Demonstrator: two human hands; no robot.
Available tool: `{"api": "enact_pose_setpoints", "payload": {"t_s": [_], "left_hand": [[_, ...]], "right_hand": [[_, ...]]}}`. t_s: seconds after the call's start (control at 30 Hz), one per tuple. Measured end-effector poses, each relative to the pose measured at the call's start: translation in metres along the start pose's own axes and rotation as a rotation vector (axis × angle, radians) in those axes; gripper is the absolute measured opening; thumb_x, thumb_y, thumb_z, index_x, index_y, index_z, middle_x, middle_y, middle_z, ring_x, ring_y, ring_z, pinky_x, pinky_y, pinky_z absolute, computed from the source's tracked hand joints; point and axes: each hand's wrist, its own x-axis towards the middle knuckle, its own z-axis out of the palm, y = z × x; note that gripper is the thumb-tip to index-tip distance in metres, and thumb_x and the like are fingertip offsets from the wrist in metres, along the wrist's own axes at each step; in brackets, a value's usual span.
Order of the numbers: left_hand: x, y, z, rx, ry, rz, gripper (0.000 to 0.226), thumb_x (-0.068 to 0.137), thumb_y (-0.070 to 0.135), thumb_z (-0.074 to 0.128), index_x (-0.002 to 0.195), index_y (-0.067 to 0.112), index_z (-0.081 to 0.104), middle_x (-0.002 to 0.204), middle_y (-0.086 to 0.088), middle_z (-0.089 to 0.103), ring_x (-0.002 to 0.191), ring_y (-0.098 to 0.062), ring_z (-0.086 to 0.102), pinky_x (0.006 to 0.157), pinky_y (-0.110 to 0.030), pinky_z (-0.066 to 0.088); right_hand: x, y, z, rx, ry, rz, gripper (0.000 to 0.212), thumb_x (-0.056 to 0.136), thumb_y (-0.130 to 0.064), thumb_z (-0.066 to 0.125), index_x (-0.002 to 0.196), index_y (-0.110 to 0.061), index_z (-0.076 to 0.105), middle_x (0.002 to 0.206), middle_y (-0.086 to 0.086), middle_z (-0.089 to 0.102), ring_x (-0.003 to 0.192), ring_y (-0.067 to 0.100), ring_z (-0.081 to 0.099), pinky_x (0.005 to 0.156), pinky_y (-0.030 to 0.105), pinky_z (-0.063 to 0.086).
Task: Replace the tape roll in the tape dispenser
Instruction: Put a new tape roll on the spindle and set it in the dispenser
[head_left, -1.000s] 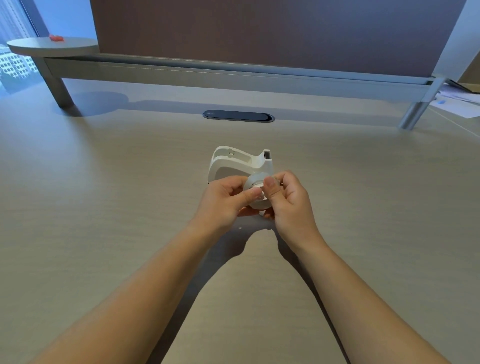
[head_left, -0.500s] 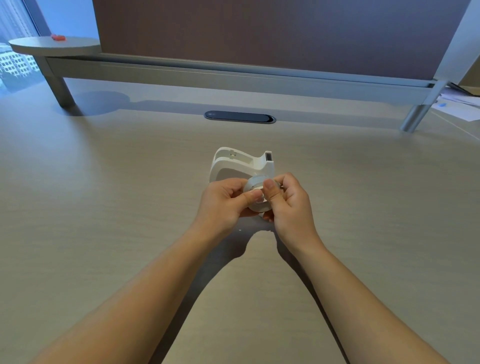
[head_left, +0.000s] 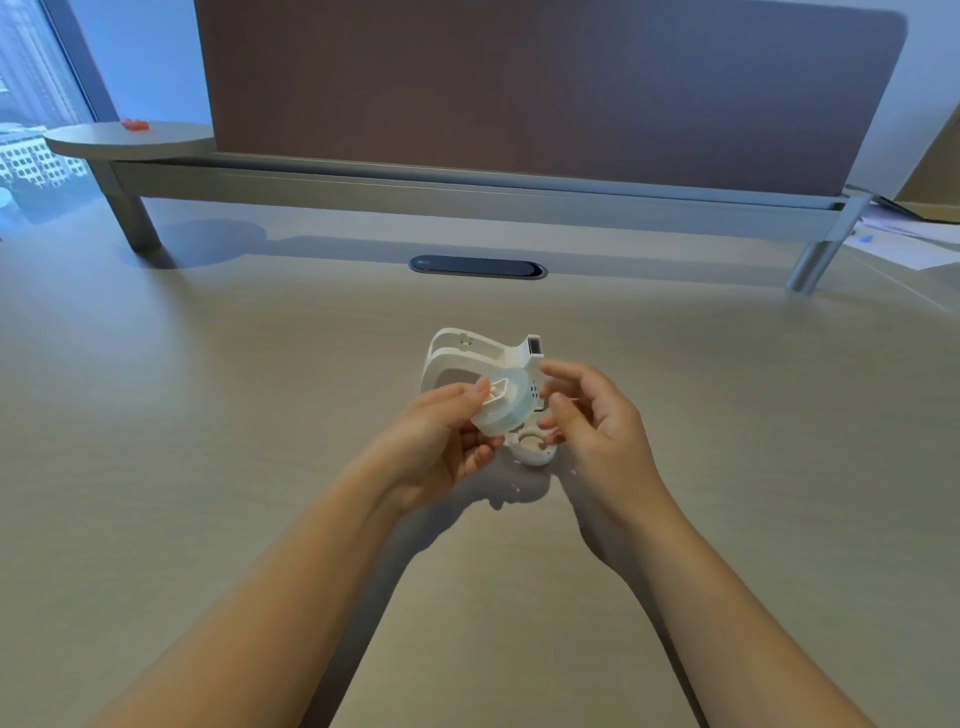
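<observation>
On a pale wood-grain desk (head_left: 208, 415) fronted by a brown partition (head_left: 519, 88) at 12 o'clock, the left hand (head_left: 436, 447) grips the tape roll (head_left: 506, 402) before the white dispenser (head_left: 467, 353); right hand (head_left: 597, 421) fingers released.

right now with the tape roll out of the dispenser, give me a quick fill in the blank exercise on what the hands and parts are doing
1. The tape roll is held in the ____ hand.
2. The white tape dispenser stands on the desk just ____ the hands.
3. The right hand holds nothing, its fingers ____.
4. A small white round piece lies on the desk ____ the two hands.

Missing words: left; behind; open; between
</observation>
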Motion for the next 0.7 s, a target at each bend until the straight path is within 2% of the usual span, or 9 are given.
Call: {"api": "enact_pose_setpoints", "payload": {"t_s": [0.1, 0.2, 0.27, 0.33, 0.43, 0.5, 0.57, 0.63, 0.7], "left_hand": [[-0.002, 0.002, 0.001, 0.004, -0.018, -0.121, 0.025, 0.085, 0.028, 0.047, 0.085, 0.006, 0.058, 0.055, -0.003, 0.063, 0.038, -0.006, 0.049, 0.039, -0.010, 0.045], [-0.003, 0.004, 0.000, 0.104, 0.004, -0.149, 0.030, 0.086, 0.034, 0.042, 0.081, 0.009, 0.057, 0.051, -0.001, 0.066, 0.036, -0.006, 0.047, 0.037, -0.010, 0.042], [-0.003, 0.004, -0.002, 0.247, 0.051, -0.089, 0.034, 0.087, 0.039, 0.038, 0.085, 0.012, 0.057, 0.064, -0.003, 0.066, 0.040, -0.005, 0.046, 0.039, -0.014, 0.040], [-0.004, 0.005, -0.007, 0.423, 0.135, 0.065, 0.030, 0.087, 0.039, 0.038, 0.087, 0.017, 0.058, 0.073, 0.000, 0.062, 0.043, -0.004, 0.049, 0.044, -0.017, 0.037], [-0.007, 0.011, -0.012, 0.617, 0.114, 0.286, 0.012, 0.085, 0.028, 0.048, 0.084, 0.026, 0.059, 0.078, 0.007, 0.060, 0.058, 0.001, 0.054, 0.053, -0.017, 0.039], [-0.008, 0.015, -0.013, 0.683, 0.033, 0.310, 0.010, 0.082, 0.022, 0.052, 0.083, 0.028, 0.060, 0.082, 0.006, 0.062, 0.072, -0.005, 0.057, 0.064, -0.021, 0.044], [-0.006, 0.018, -0.013, 0.680, 0.024, 0.313, 0.011, 0.081, 0.016, 0.054, 0.079, 0.024, 0.062, 0.081, 0.000, 0.063, 0.076, -0.014, 0.057, 0.071, -0.025, 0.047], [-0.003, 0.019, -0.013, 0.677, 0.041, 0.337, 0.015, 0.081, 0.013, 0.054, 0.075, 0.023, 0.063, 0.078, -0.001, 0.063, 0.074, -0.015, 0.057, 0.071, -0.024, 0.048], [0.001, 0.019, -0.014, 0.687, 0.060, 0.377, 0.018, 0.081, 0.012, 0.053, 0.072, 0.023, 0.063, 0.073, -0.001, 0.062, 0.069, -0.013, 0.054, 0.064, -0.016, 0.047]], "right_hand": [[-0.002, -0.002, -0.003, -0.047, -0.100, -0.017, 0.034, 0.087, -0.009, 0.047, 0.100, -0.040, 0.053, 0.108, -0.007, 0.056, 0.096, 0.011, 0.055, 0.065, 0.007, 0.050], [-0.002, -0.002, -0.003, -0.127, -0.129, -0.053, 0.031, 0.085, -0.009, 0.051, 0.086, -0.040, 0.056, 0.098, -0.005, 0.061, 0.093, 0.013, 0.058, 0.073, 0.015, 0.052], [-0.002, -0.002, -0.002, -0.116, -0.132, -0.046, 0.029, 0.084, -0.009, 0.052, 0.081, -0.038, 0.056, 0.088, -0.010, 0.062, 0.086, 0.005, 0.060, 0.071, 0.013, 0.051], [-0.001, -0.001, -0.001, -0.114, -0.142, -0.039, 0.026, 0.084, -0.010, 0.052, 0.080, -0.035, 0.056, 0.083, -0.013, 0.061, 0.079, -0.001, 0.060, 0.068, 0.009, 0.049], [0.001, -0.002, 0.002, -0.132, -0.132, -0.038, 0.023, 0.085, -0.010, 0.051, 0.081, -0.032, 0.057, 0.082, -0.011, 0.061, 0.080, 0.006, 0.060, 0.068, 0.012, 0.049], [0.002, -0.004, 0.005, -0.142, -0.135, -0.031, 0.021, 0.085, -0.010, 0.050, 0.082, -0.029, 0.057, 0.081, -0.011, 0.060, 0.079, 0.007, 0.059, 0.066, 0.009, 0.049], [0.004, -0.007, 0.007, -0.177, -0.147, -0.038, 0.016, 0.085, -0.009, 0.050, 0.085, -0.023, 0.057, 0.079, -0.012, 0.058, 0.076, 0.007, 0.057, 0.065, 0.008, 0.047], [0.007, -0.008, 0.008, -0.202, -0.149, -0.038, 0.011, 0.085, -0.009, 0.051, 0.086, -0.018, 0.057, 0.078, -0.012, 0.057, 0.074, 0.006, 0.056, 0.064, 0.007, 0.046], [0.012, -0.009, 0.009, -0.210, -0.146, -0.033, 0.009, 0.085, -0.008, 0.051, 0.085, -0.014, 0.057, 0.076, -0.010, 0.057, 0.073, 0.007, 0.055, 0.063, 0.008, 0.045]]}}
